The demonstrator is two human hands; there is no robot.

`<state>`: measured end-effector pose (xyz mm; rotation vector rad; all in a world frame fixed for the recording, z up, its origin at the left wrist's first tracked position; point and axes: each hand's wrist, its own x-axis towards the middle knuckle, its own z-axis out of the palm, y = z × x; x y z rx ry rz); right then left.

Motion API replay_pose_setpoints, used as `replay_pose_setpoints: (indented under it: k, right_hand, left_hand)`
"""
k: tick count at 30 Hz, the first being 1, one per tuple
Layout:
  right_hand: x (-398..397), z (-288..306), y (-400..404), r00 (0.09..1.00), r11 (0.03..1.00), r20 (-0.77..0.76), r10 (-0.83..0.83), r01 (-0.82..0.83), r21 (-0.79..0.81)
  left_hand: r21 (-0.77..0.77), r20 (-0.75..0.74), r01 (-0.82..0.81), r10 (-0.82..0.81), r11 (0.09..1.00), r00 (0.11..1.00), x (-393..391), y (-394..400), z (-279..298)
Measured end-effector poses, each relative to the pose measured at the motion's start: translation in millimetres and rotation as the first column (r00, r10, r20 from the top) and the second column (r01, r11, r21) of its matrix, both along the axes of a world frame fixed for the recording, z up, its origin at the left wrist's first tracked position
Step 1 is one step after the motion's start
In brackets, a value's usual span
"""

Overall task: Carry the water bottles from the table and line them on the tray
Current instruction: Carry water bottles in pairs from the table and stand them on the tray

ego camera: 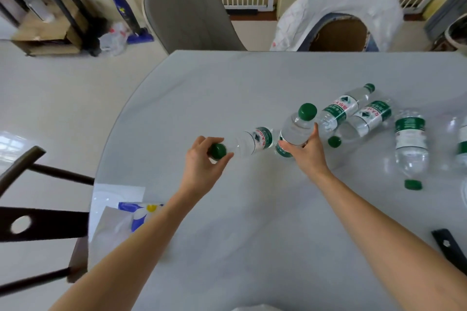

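Observation:
Several clear water bottles with green caps and green-white labels are on the grey table (252, 209). My left hand (202, 161) pinches the green cap end of one bottle (249, 142), which is tilted with its base pointing away. My right hand (307, 149) wraps the body of a second bottle (297, 129), cap up. Two bottles (341, 108) (366, 118) lie side by side just beyond my right hand. Another bottle (410, 144) lies to the right with its cap toward me. One more bottle (462, 141) is cut off at the right edge. No tray is in view.
A grey chair (187, 5) and a chair draped in white plastic (338, 15) stand behind the table. A dark chair (38, 222) is at the left, with a plastic bag (118, 219) on it. A black object (449, 247) lies at the table's near right.

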<state>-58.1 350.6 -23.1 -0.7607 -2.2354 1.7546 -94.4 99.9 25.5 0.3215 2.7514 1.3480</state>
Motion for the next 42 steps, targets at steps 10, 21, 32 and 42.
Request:
replay_pose_setpoints:
  k: [10,21,32,42]
  right_hand:
    - [51,-5,-17,0.996,0.997,0.055,0.075,-0.074,-0.034]
    - [57,-10,-17,0.994,0.994,0.030,0.102,-0.101,-0.045]
    - [64,43,-84,0.967,0.914,0.006,0.256,-0.240,-0.328]
    - [83,131,-334,0.824,0.677,-0.140,0.550,-0.537,-0.504]
  left_hand:
    - [0.136,-0.097,0.213,-0.201,0.968,0.975,3,37,18]
    - [0.264,0.310,0.187,-0.267,0.946,0.912,14,40,-63]
    - [0.494,0.439,-0.165,-0.081,0.853,0.895,60,-59,-15]
    - [0.641,0.442,-0.523,0.287,0.561,0.850,165,-280,68]
